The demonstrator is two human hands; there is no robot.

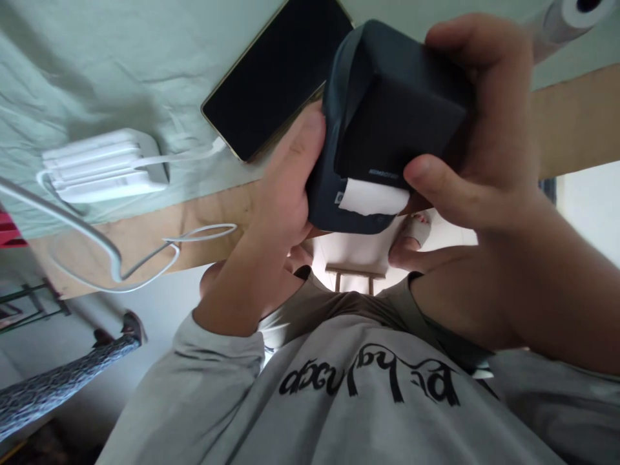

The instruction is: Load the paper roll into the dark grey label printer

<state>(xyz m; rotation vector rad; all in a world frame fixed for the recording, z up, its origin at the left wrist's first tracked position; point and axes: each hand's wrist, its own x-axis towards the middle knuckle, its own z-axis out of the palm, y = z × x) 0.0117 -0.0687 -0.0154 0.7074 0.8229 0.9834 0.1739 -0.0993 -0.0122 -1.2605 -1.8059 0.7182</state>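
Note:
A dark portable receipt printer (402, 110) is held up above the table's near edge. From its slot sticks a short strip of white paper (372, 197) with a torn edge. My left hand (290, 168) grips the printer's left side, thumb along its edge. The right side is held by my right hand (489, 129), its thumb low near the paper and its upper fingers over the far corner. Just behind the printer lies a black smartphone (276, 77), partly covered by it. A white paper roll (566, 22) is near my right hand at the top right.
A white power strip (106, 165) with a plugged cable sits on the green cloth (62, 77). A loose white cable (159, 252) loops over the table's wooden edge (576, 123). Another person's patterned trouser leg (68, 381) and a red object (10, 231) show at the left.

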